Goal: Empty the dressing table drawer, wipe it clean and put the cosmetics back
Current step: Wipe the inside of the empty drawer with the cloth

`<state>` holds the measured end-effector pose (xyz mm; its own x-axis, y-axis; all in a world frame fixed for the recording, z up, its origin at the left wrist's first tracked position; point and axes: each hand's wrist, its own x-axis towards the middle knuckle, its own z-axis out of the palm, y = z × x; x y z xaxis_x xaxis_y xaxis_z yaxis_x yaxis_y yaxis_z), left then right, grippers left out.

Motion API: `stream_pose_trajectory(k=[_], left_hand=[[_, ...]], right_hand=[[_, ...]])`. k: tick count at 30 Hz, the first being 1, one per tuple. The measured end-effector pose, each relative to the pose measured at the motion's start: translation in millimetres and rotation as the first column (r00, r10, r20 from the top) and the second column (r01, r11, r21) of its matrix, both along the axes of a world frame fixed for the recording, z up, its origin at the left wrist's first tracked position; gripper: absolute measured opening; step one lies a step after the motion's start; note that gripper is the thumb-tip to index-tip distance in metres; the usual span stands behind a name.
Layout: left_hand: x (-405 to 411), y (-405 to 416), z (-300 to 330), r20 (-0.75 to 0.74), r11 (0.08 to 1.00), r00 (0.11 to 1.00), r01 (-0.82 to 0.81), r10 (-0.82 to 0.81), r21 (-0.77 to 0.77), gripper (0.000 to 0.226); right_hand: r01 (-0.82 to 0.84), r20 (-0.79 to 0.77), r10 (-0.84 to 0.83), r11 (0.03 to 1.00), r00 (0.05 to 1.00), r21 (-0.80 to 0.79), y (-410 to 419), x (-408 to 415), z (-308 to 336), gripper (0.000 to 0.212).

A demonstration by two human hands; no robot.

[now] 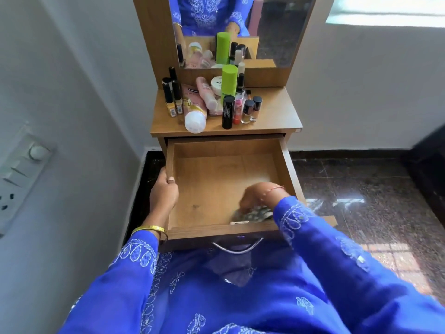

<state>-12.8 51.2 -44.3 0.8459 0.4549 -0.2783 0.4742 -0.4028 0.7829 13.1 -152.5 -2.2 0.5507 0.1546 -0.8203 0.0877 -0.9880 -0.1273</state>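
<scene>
Head view: our left hand (164,189) grips the emptied drawer (279,162) wall to steady it while right hand (258,195) fingers press a patterned cloth (252,213) into its near corner — cosmetics (212,102) wait on the table (274,114).

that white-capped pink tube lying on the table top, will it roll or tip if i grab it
The pink tube already lies on its side, so it probably cannot tip. Its round white cap hangs near the table front edge, so a nudge might roll it off. It looks like soft plastic, likely to give when squeezed.
</scene>
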Motion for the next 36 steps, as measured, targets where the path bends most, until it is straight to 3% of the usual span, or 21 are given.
stream_pose_trajectory(k=[2, 4, 6, 8, 11, 13, 18, 22, 27, 33, 36], left_hand=[[2.1, 0.1, -1.2, -0.006, 1.000, 1.000, -0.012, 0.012, -0.009, 0.046], [2.9, -0.6, -1.4, -0.011, 1.000, 1.000, -0.023, 0.023, -0.008, 0.046], [2.3, -1.1, -0.8, -0.010, 1.000, 1.000, -0.021, 0.021, 0.003, 0.046], [2.5, -0.8, -0.8, -0.007, 1.000, 1.000, -0.015, 0.015, 0.011, 0.046], [3.2, 0.8, -1.4, -0.018, 1.000, 1.000, -0.016, 0.016, 0.011, 0.046], [3.0, 1.2, -1.2, -0.011, 1.000, 1.000, -0.009, 0.009, 0.005, 0.045], [1.0, 1.1, 1.2, -0.004, 1.000, 1.000, -0.006, 0.006, -0.023, 0.045], [-1.1, -1.6, 3.4, -0.009, 1.000, 1.000, -0.002, 0.002, -0.019, 0.047], [-1.4, -2.7, 4.5, -0.014, 1.000, 1.000, 0.008, -0.008, 0.015, 0.047], [0.1, -1.0, 0.2, -0.005, 0.998, 1.000, 0.026, -0.026, 0.049, 0.045], [2.1, 0.2, -1.9, -0.021, 0.998, 1.000, 0.020, -0.018, 0.066, 0.044]], right_hand=[[-0.017, 0.047, 0.028, 0.977, 0.998, -0.212, -22.0, 3.1, -5.8, 0.035], [-0.001, 0.060, 0.019, 0.960, 0.998, -0.281, -19.3, 5.2, -15.5, 0.040], [-0.067, -0.025, 0.063, 0.946, 0.998, -0.317, -9.8, -6.1, 0.7, 0.036], [0.020, -0.079, -0.032, 0.988, 0.996, -0.151, 5.5, -12.9, 14.9, 0.032], [0.088, -0.053, -0.075, 0.950, 0.996, 0.298, 63.9, -22.9, 9.2, 0.052], [0.012, 0.007, -0.016, 0.921, 1.000, 0.389, 98.5, -33.1, -3.6, 0.065], [-0.035, 0.021, 0.028, 0.889, 0.999, 0.457, 83.4, -35.5, 9.0, 0.030], [-0.090, 0.089, 0.072, 0.972, 0.993, 0.216, 33.4, -20.8, 0.3, 0.034], [0.035, 0.213, 0.002, 0.984, 0.977, -0.174, -27.5, -11.1, -0.1, 0.040], [0.027, 0.229, 0.017, 0.982, 0.973, -0.187, -14.7, -9.5, -7.9, 0.033], [0.073, 0.095, -0.075, 0.997, 0.993, 0.019, -18.0, 2.1, 0.2, 0.034]])
